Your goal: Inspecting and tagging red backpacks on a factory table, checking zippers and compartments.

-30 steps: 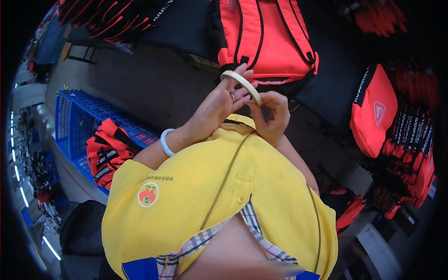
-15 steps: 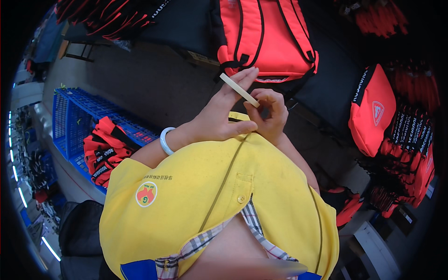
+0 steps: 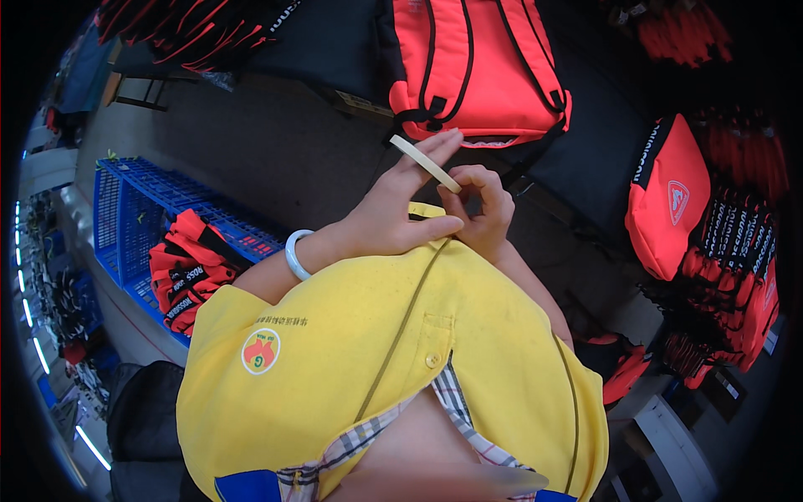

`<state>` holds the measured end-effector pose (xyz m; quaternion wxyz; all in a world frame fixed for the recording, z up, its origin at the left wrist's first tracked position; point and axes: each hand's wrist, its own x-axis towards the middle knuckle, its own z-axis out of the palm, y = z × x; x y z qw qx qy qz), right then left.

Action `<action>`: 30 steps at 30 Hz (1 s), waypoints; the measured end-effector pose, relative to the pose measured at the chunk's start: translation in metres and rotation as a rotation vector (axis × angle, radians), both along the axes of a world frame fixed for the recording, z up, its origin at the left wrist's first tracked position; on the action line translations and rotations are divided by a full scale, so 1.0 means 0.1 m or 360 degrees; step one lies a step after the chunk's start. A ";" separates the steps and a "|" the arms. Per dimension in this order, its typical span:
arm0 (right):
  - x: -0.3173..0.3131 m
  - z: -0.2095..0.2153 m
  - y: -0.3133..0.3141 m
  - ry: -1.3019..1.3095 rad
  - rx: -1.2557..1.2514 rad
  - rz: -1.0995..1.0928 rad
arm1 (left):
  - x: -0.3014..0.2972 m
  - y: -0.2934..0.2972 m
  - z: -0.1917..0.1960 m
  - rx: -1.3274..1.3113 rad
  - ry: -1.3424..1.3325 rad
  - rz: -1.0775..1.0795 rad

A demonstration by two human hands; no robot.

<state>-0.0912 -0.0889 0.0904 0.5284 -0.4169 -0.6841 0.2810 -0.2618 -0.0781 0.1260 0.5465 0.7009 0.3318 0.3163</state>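
A pale cream flat strip [image 3: 427, 164] slants in front of my chest, seen edge-on. My right hand [image 3: 481, 209] is curled, pinching the strip's lower end between thumb and fingers. My left hand [image 3: 389, 213] has its fingers stretched out, the fingertips resting against the strip's upper part and the thumb lying on my yellow shirt [image 3: 376, 360]. A white bangle [image 3: 294, 255] sits on my left wrist. Both hands are close together just above the shirt collar.
A red and black backpack [image 3: 473, 67] lies straight ahead on a dark surface. A smaller red bag [image 3: 669, 201] and stacked red-black items [image 3: 732, 293] are at right. A blue plastic crate [image 3: 134, 217] holding red-black bundles [image 3: 184, 272] stands at left.
The strip showed as a curved band a second ago and now appears as a straight edge. My left fingers have straightened along it; both hands shifted slightly.
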 end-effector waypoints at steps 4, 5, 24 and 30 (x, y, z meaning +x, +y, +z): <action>-0.01 -0.02 -0.01 0.0110 -0.0057 0.0004 | 0.01 -0.02 0.08 -0.0479 -0.0471 0.0108; -0.01 -0.02 -0.01 0.0106 -0.0056 0.0010 | -0.01 -0.01 0.08 -0.0478 -0.0473 0.0104; -0.08 -0.01 0.00 0.0127 0.0134 -0.0045 | -0.22 -0.03 0.10 0.0141 0.0164 0.0271; -0.05 0.06 0.00 0.0031 0.0240 -0.0075 | -0.31 0.11 0.32 0.0921 0.0128 0.0866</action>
